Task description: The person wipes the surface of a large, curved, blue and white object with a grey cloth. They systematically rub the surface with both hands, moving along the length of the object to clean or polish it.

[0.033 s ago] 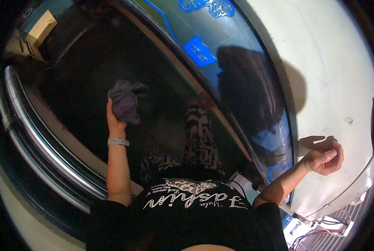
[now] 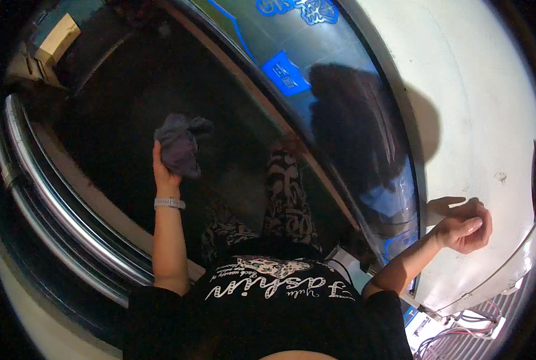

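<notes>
My left hand (image 2: 164, 169) is closed around a crumpled grey-purple cloth (image 2: 178, 144), held over the dark floor in front of my legs. The thumb side shows along the cloth's left edge, while the cloth hides the other fingers. A light-coloured watch band (image 2: 169, 203) circles that wrist. On the right, my right hand (image 2: 467, 229) is in front of a white panel (image 2: 469, 120), its fingers curled in with the thumb against them. Whether anything lies inside those fingers is hidden. The hand casts a shadow on the panel; whether it touches cannot be told.
A long dark window (image 2: 340, 54) with blue stickers adjoins the panel. Shiny metal rails (image 2: 58, 186) curve along the left. Cardboard (image 2: 61, 39) stands at the far left. Cables (image 2: 460, 333) hang at the lower right, and a pale box (image 2: 346, 264) sits near my right side.
</notes>
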Demonstrator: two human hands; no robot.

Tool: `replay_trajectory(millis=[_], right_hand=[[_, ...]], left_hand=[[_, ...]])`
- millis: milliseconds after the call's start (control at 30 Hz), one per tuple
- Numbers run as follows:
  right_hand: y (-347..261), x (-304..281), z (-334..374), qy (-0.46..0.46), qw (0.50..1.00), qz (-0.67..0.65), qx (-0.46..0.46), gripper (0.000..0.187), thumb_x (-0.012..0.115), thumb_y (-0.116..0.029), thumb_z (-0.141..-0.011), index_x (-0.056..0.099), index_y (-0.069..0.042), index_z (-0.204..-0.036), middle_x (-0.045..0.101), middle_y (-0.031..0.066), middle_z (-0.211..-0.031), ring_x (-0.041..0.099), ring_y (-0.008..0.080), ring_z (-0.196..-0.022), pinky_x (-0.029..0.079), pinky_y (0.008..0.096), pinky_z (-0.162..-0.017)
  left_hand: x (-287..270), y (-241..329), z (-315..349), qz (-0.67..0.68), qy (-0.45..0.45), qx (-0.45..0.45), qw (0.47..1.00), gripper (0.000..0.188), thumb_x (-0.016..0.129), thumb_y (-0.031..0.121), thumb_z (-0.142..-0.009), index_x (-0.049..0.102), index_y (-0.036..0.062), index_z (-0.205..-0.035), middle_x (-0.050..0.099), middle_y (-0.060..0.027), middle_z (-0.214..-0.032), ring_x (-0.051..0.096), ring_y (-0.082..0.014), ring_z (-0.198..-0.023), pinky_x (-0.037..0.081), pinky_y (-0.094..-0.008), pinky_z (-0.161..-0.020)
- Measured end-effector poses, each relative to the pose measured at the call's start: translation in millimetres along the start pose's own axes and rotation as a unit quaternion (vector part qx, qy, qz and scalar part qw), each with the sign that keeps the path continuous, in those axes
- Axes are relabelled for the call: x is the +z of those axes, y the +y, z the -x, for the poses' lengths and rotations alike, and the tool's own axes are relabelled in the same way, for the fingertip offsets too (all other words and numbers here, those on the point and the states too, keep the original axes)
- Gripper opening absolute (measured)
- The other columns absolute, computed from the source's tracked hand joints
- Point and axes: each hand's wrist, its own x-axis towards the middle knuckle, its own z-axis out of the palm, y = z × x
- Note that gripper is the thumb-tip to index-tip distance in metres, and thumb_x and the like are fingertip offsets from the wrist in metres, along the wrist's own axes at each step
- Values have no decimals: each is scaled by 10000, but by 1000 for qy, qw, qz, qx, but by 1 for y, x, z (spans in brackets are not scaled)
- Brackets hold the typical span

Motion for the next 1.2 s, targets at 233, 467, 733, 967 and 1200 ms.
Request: replay_trajectory(millis=[233, 467, 733, 967, 1200], right_hand=[[-5, 3, -5, 14, 1000, 10, -4, 246, 437, -147, -892, 465, 80, -982, 524, 192, -812, 493, 240, -652, 446, 317, -495], [-16, 8, -9, 16, 998, -46, 49, 291, 436, -179, -893, 449, 88, -1008, 501, 201, -857, 481, 254, -686, 454, 326, -514], [-128, 89, 38, -323, 822, -335, 328, 226, 593, -143, -776, 576, 11, -941, 604, 153, -912, 574, 281, -881, 458, 390, -807], [-190, 189, 116, -482, 712, -394, 324, 200, 626, 15, -766, 503, -20, -919, 504, 133, -965, 517, 265, -907, 419, 325, -813], [-177, 191, 133, -453, 693, -431, 359, 235, 593, 46, -770, 469, -31, -955, 505, 126, -1072, 499, 250, -992, 391, 315, -882]], left_hand=[[28, -11, -10, -13, 23, 19, 999, 550, 603, 406, -834, 478, 60, -1243, 522, -123, -1223, 494, -285, -1120, 414, -398, -948], [67, -20, -1, 37, -56, -30, 997, 553, 547, 458, -856, 487, 62, -1238, 522, -119, -1231, 506, -269, -1107, 416, -392, -945], [80, -39, 18, -6, -161, -43, 986, 462, 479, 313, -921, 386, 90, -1314, 463, -87, -1291, 454, -232, -1172, 360, -384, -997], [112, -33, 95, -108, -219, 36, 969, 540, 526, 89, -870, 283, 63, -1352, 426, -100, -1289, 412, -218, -1198, 320, -343, -1026], [116, -34, 105, -152, -274, 108, 943, 621, 585, -3, -820, 260, 50, -1346, 430, -100, -1290, 429, -215, -1192, 336, -347, -1019]])
